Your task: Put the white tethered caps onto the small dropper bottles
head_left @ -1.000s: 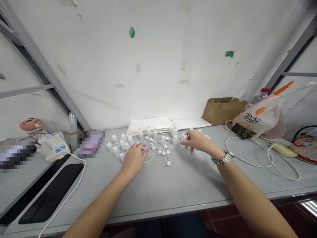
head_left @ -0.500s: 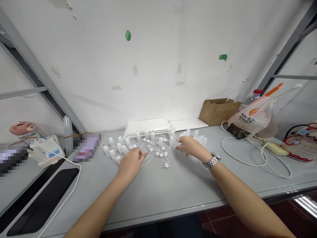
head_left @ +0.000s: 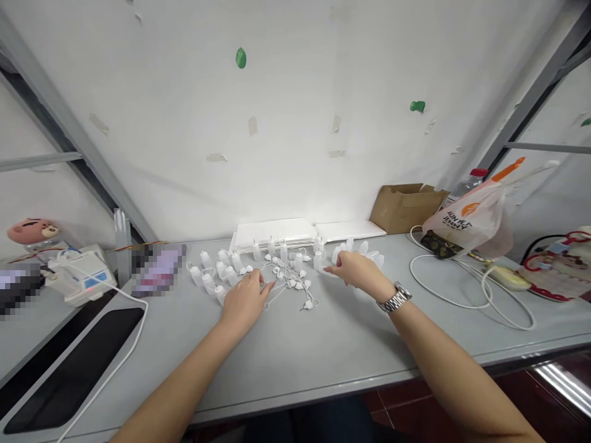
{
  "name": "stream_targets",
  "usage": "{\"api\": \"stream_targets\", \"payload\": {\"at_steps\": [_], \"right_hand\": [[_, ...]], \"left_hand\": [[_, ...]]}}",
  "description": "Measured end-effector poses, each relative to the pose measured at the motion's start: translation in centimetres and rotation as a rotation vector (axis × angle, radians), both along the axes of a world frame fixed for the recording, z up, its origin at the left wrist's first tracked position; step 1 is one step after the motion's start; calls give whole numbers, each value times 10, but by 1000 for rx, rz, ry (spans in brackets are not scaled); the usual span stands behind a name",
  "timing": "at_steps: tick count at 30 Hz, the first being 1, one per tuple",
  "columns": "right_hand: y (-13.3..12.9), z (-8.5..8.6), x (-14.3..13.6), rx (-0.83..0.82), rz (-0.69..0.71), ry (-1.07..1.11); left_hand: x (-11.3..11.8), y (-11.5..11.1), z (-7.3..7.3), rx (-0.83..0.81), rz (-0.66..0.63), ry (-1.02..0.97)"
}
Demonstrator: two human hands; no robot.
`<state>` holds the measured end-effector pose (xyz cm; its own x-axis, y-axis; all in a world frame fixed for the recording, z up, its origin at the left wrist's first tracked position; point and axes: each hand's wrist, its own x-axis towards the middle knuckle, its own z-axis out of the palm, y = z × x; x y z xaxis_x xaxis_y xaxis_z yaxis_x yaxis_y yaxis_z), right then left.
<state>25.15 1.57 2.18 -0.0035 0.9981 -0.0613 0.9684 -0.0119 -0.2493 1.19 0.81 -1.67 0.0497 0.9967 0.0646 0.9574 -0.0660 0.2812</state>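
Small translucent squeeze bottles with needle-tipped caps (head_left: 209, 284) stand in a loose group at the left of the grey table. My left hand (head_left: 245, 299) rests beside them, its fingers bent downward and its thumb held apart; no object shows in it. Right of it lie loose white caps with looped straps (head_left: 295, 283). My right hand (head_left: 357, 269), with a metal watch at the wrist, has its thumb and index finger closed on a small bottle, mostly hidden by the fingers. One capped bottle (head_left: 318, 261) stands just left of those fingertips. Uncapped bottles (head_left: 364, 248) lie and stand behind this hand.
Stacked white sheets (head_left: 274, 231) lie against the wall. At the back right are a cardboard box (head_left: 409, 209), a plastic bag (head_left: 471, 218) and a coiled white cable (head_left: 462, 306). A black pad (head_left: 76, 369), a white device (head_left: 80, 277) and another cable occupy the left side.
The right hand's fingers have shifted slightly, with the index finger now stretched farther left. My left hand stays in nearly the same place. The whole view has moved a little with my head.
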Motion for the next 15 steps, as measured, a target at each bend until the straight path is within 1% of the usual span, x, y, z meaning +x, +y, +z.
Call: {"api": "stream_targets", "payload": {"at_steps": [4, 8, 10, 15], "right_hand": [[4, -2, 5, 4, 9, 103], [8, -4, 10, 10, -15, 240], [9, -3, 11, 35, -13, 306], [10, 2, 10, 126, 17, 320]], "left_hand": [[-1, 1, -2, -1, -19, -8], [-1, 2, -4, -6, -35, -16], [-2, 2, -5, -9, -36, -15], [-1, 2, -7, 19, -41, -30]]}}
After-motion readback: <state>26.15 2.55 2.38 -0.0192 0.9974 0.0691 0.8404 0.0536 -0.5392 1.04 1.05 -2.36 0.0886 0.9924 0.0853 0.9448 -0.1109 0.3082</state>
